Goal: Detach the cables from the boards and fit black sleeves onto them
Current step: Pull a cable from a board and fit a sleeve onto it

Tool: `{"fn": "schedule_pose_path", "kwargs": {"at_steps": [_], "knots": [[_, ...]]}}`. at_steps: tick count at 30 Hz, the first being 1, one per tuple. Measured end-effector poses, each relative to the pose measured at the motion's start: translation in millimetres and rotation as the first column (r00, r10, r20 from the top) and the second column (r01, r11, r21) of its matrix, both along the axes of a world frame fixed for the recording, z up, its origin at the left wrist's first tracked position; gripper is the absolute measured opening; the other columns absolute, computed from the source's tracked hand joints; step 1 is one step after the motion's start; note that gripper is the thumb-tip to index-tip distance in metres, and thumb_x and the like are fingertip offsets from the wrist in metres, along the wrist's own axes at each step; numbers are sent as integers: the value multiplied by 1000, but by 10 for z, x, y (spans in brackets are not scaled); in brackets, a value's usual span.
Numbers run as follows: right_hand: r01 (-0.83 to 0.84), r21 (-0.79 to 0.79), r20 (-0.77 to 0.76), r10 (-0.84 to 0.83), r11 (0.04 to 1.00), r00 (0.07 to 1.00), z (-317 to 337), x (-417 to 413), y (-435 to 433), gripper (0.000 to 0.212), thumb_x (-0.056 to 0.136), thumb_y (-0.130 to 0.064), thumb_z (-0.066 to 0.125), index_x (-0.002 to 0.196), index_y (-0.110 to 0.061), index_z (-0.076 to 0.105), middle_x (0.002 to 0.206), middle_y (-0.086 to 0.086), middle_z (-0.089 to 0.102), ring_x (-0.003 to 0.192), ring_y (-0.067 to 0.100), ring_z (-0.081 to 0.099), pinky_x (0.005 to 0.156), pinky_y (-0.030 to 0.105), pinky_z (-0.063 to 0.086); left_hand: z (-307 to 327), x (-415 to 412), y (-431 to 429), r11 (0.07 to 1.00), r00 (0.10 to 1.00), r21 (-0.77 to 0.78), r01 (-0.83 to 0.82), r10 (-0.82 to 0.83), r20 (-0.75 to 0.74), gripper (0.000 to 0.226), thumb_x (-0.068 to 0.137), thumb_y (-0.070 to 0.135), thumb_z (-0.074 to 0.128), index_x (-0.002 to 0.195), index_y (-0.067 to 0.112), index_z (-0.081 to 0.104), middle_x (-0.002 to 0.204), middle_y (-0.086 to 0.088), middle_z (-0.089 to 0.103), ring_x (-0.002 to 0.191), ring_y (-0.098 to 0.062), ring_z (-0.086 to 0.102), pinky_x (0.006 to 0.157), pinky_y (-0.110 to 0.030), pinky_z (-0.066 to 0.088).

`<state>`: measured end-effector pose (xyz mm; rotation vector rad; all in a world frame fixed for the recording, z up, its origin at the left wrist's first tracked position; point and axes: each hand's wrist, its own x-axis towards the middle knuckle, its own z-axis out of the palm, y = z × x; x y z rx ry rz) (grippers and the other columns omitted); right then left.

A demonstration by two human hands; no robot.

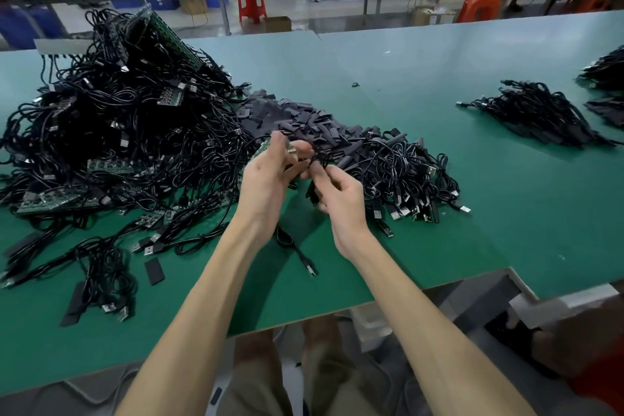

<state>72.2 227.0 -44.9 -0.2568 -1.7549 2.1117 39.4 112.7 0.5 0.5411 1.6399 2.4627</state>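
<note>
Left hand (266, 179) and right hand (339, 194) hold one black cable (317, 160) above the green bench (439, 219).
Both pinch it with curled fingers; black sleeves (304, 116) lie heaped behind.

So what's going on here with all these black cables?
A person holds one black cable between the left hand and right hand above the green table. On their left lies a tangled heap of cables with green boards; just beyond the hands is a pile of black sleeves, with loose cables to its right.
</note>
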Motion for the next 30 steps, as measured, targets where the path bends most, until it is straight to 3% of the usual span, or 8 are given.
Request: {"fn": "schedule_pose_path", "kwargs": {"at_steps": [3,5,8,11,13,17,23,30], "knots": [[-18,-2,-3,18,1000,1000,3,15,16,25,96,-41,72,80,-23,79,61,-10,50,55,4,36,58,24,29,-126,-16,-79,997,996,49,-52,48,75,38,97,43,56,74,16,68,96,-8,69,97,-23,67,97,-40,53],[-12,6,10,12,1000,1000,24,22,6,20,93,-39,75,84,-22,81,79,-2,70,65,2,51,67,22,39,-163,-29,-121,995,995,95,-39,30,95,30,99,36,60,92,8,70,94,-8,70,90,-21,70,88,-33,56],[45,4,20,-45,999,999,37,24,4,26,89,-37,80,95,-12,80,101,17,72,83,13,58,78,28,46,-176,-47,-150,991,995,125,-41,29,96,24,98,25,67,108,4,63,99,-10,71,89,-21,71,86,-30,56],[150,82,-26,-149,985,989,31,50,15,11,88,-38,81,87,-28,77,97,5,67,87,15,58,78,29,46,-207,-24,-152,995,996,83,-54,47,80,23,94,21,70,110,5,65,103,-12,70,88,-24,70,88,-34,57],[227,255,-100,-208,940,973,15,65,12,11,88,-39,78,80,-36,72,95,-7,65,98,18,59,82,28,47,-224,-20,-153,994,994,87,-62,53,98,20,99,22,65,109,5,66,103,-12,70,85,-24,69,86,-34,57],[215,459,-147,-165,862,975,-11,60,-61,12,93,-35,75,87,-26,70,89,-6,67,88,14,61,76,26,46,-226,-43,-166,987,985,120,-104,85,151,31,99,33,63,110,4,67,106,-11,73,78,-18,66,84,-36,57],[221,432,-102,-197,874,975,-13,73,-9,10,91,-26,79,90,-26,68,93,-3,70,85,8,62,77,20,46,-264,-65,-172,989,979,103,-107,87,182,43,108,34,48,126,-1,64,117,-14,74,87,-20,71,85,-34,59],[145,354,-50,-136,924,989,-21,57,-3,6,91,-23,78,93,-20,73,86,-8,73,78,7,62,75,22,47,-257,-68,-174,984,984,141,-112,89,156,37,107,34,50,135,13,63,121,-6,73,90,-17,70,84,-30,58]]}}
